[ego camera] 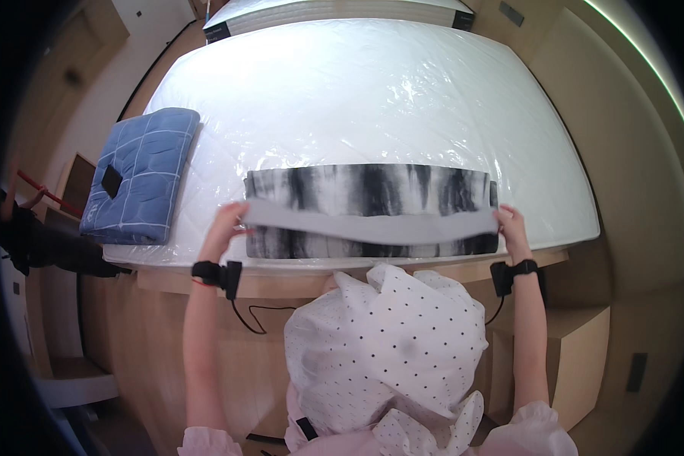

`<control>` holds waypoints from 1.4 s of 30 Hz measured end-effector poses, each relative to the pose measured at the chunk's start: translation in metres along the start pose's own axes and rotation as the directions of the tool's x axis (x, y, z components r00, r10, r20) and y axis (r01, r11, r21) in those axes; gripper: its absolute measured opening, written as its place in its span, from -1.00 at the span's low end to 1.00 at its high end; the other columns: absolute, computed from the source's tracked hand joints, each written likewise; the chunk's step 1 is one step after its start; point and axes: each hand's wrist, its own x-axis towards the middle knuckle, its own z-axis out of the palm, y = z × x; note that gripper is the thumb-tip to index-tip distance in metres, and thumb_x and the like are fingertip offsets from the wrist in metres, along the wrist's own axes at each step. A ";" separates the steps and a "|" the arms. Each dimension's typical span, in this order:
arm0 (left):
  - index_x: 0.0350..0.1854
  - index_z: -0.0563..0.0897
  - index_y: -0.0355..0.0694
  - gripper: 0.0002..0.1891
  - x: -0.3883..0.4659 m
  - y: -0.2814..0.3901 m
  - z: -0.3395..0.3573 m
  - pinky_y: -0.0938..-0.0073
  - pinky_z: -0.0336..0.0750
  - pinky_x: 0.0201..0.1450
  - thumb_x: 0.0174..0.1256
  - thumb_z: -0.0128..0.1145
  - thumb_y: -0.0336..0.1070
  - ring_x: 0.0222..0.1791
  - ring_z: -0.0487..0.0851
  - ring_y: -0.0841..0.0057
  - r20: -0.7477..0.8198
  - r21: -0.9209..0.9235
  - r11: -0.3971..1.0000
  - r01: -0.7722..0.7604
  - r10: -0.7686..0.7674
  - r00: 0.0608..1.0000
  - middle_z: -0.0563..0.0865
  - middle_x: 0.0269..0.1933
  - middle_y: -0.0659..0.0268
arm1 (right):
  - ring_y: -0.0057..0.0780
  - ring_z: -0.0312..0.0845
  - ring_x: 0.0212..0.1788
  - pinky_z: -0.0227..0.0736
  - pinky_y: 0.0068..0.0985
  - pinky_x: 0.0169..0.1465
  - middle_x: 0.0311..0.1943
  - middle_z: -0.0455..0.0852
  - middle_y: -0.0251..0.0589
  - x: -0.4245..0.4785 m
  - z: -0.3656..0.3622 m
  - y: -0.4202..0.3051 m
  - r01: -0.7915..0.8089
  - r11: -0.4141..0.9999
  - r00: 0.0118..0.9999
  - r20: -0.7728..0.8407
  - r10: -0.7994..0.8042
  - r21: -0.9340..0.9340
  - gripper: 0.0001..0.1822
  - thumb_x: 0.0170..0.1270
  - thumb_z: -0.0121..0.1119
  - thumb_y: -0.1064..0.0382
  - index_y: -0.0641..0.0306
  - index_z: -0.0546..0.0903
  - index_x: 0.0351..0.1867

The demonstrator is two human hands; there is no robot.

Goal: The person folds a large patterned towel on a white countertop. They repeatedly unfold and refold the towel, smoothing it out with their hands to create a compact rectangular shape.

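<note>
A long grey fabric strip (370,227) is stretched crosswise in front of me, sagging a little in its middle. My left hand (226,223) grips its left end, and my right hand (511,222) pinches the right end. Behind and under the strip, a folded black, grey and white patterned cloth (376,185) lies near the front edge of a plastic-covered white mattress (319,102). Whether the strip is part of that cloth, I cannot tell.
On the mattress's left side lies a folded blue quilted item (148,165) with a small dark object (112,181) on it. Another person (51,245) stands at the far left, holding a red bar (45,192). A wooden bedside cabinet (581,353) is at the lower right.
</note>
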 end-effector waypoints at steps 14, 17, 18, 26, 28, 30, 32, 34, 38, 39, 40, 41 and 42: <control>-0.52 0.43 -0.31 -0.71 -0.003 -0.098 -0.015 0.48 0.33 -0.75 0.18 0.09 -0.17 -0.81 0.43 0.51 -0.095 0.309 0.951 -0.015 0.046 0.994 0.41 -0.75 0.29 | -0.06 0.49 -0.50 0.31 -0.27 -0.43 -0.66 0.49 -0.02 -0.047 0.004 0.050 0.289 0.683 0.879 -0.096 -0.467 -0.671 -0.80 0.19 0.04 0.34 0.30 0.35 -0.19; -0.49 0.41 -0.36 -0.67 0.006 -0.121 -0.035 0.49 0.34 -0.69 0.15 0.12 -0.14 -0.76 0.49 0.49 -0.021 0.760 0.595 -0.263 0.426 0.904 0.47 -0.67 0.22 | -0.13 0.51 -0.50 0.36 -0.35 -0.40 -0.65 0.52 -0.04 -0.042 0.013 0.047 0.210 0.684 0.893 -0.148 -0.426 -0.698 -0.76 0.15 0.12 0.23 0.37 0.42 -0.28; -0.48 0.41 -0.38 -0.66 0.011 -0.126 -0.037 0.50 0.35 -0.67 0.14 0.13 -0.14 -0.73 0.51 0.48 0.051 0.872 0.384 -0.305 0.547 0.835 0.49 -0.63 0.19 | -0.15 0.50 -0.52 0.38 -0.38 -0.40 -0.64 0.52 -0.06 -0.036 0.009 0.056 0.170 0.640 0.896 -0.153 -0.417 -0.750 -0.72 0.12 0.16 0.18 0.39 0.45 -0.34; -0.10 0.44 -0.32 -0.55 -0.027 -0.068 -0.006 0.37 0.51 -0.18 0.17 0.12 -0.03 -0.26 0.57 0.47 -0.041 0.013 0.975 0.220 -0.219 0.975 0.57 -0.25 0.24 | -0.50 0.55 -0.42 0.45 -0.56 -0.39 -0.38 0.64 -0.23 -0.064 0.030 -0.024 -0.070 0.994 0.997 -0.024 0.068 -0.088 -0.63 -0.08 0.31 0.25 0.50 0.55 -0.29; -0.04 0.45 -0.21 -0.60 -0.036 -0.074 0.008 0.36 0.47 -0.05 0.22 0.09 -0.03 -0.09 0.51 0.47 0.114 -0.489 0.861 0.138 -0.094 0.989 0.55 -0.13 0.28 | -0.56 0.53 -0.41 0.45 -0.57 -0.40 -0.35 0.63 -0.22 -0.064 0.047 -0.039 0.262 0.961 0.965 -0.031 -0.261 0.083 -0.67 -0.06 0.27 0.32 0.50 0.53 -0.26; -0.05 0.46 -0.20 -0.62 -0.044 -0.087 0.031 0.36 0.43 0.00 0.23 0.07 -0.03 -0.04 0.48 0.47 0.094 -0.780 0.614 0.119 -0.073 0.993 0.55 -0.09 0.29 | -0.59 0.51 -0.37 0.41 -0.61 -0.33 -0.36 0.62 -0.21 -0.090 0.090 -0.068 0.310 0.917 0.943 0.044 -0.331 0.250 -0.60 -0.03 0.27 0.35 0.43 0.50 -0.11; -0.05 0.47 -0.19 -0.66 -0.042 -0.105 0.045 0.42 0.39 0.04 0.25 0.07 -0.08 -0.02 0.48 0.46 0.089 -0.901 0.423 0.093 -0.028 0.996 0.56 -0.07 0.29 | -0.61 0.43 -0.12 0.37 -0.61 -0.16 -0.14 0.58 -0.27 -0.112 0.128 -0.078 0.394 0.917 0.887 0.237 -0.397 0.062 -0.57 -0.07 0.27 0.38 0.25 0.48 -0.08; -0.04 0.46 -0.19 -0.68 -0.027 -0.122 0.056 0.45 0.38 0.05 0.24 0.08 -0.15 -0.02 0.48 0.46 0.073 -0.900 0.429 0.082 -0.038 0.997 0.55 -0.06 0.29 | -0.25 0.31 0.16 0.04 -0.26 0.25 0.13 0.43 -0.15 -0.112 0.158 -0.067 0.802 0.598 0.475 0.606 -0.638 0.001 -0.37 -0.12 0.24 0.30 0.13 0.37 0.11; -0.05 0.46 -0.20 -0.72 -0.026 -0.095 0.094 0.49 0.37 0.04 0.23 0.10 -0.27 -0.06 0.49 0.51 -0.038 -0.826 0.563 -0.030 -0.003 0.999 0.56 -0.10 0.33 | -0.33 0.09 0.31 -0.18 -0.15 0.35 0.23 0.30 -0.25 -0.121 0.169 -0.035 0.919 0.268 0.387 0.783 -0.487 -0.288 -0.31 -0.05 0.22 0.29 0.14 0.28 0.21; -0.05 0.47 -0.20 -0.73 -0.030 -0.083 0.098 0.49 0.37 0.04 0.23 0.11 -0.27 -0.07 0.49 0.51 -0.071 -0.791 0.609 -0.068 0.019 0.997 0.55 -0.10 0.34 | -0.35 0.08 0.32 -0.19 -0.15 0.35 0.23 0.29 -0.26 -0.121 0.169 -0.034 0.913 0.279 0.401 0.777 -0.485 -0.296 -0.30 -0.05 0.22 0.29 0.14 0.27 0.22; -0.02 0.45 -0.22 -0.71 -0.036 -0.072 0.104 0.48 0.37 0.04 0.23 0.08 -0.30 -0.06 0.48 0.54 -0.113 -0.667 0.739 -0.089 0.018 0.993 0.52 -0.08 0.37 | -0.38 0.07 0.32 -0.20 -0.15 0.35 0.23 0.29 -0.28 -0.121 0.169 -0.033 0.906 0.292 0.414 0.775 -0.477 -0.305 -0.30 -0.04 0.21 0.30 0.15 0.26 0.22; 0.02 0.43 -0.24 -0.66 -0.040 -0.062 0.112 0.48 0.34 0.08 0.20 0.09 -0.33 0.01 0.45 0.51 -0.056 -0.541 0.833 -0.115 0.101 0.993 0.49 -0.01 0.33 | -0.39 0.08 0.32 -0.20 -0.15 0.35 0.23 0.29 -0.28 -0.120 0.171 -0.032 0.910 0.267 0.410 0.775 -0.480 -0.316 -0.30 -0.04 0.21 0.30 0.15 0.26 0.22; 0.06 0.40 -0.25 -0.61 -0.042 -0.052 0.123 0.48 0.31 0.12 0.17 0.10 -0.36 0.07 0.41 0.49 0.021 -0.404 0.903 -0.149 0.172 0.985 0.45 0.06 0.29 | -0.39 0.08 0.32 -0.19 -0.16 0.35 0.23 0.29 -0.28 -0.120 0.171 -0.032 0.911 0.243 0.412 0.774 -0.481 -0.334 -0.31 -0.04 0.21 0.31 0.15 0.26 0.22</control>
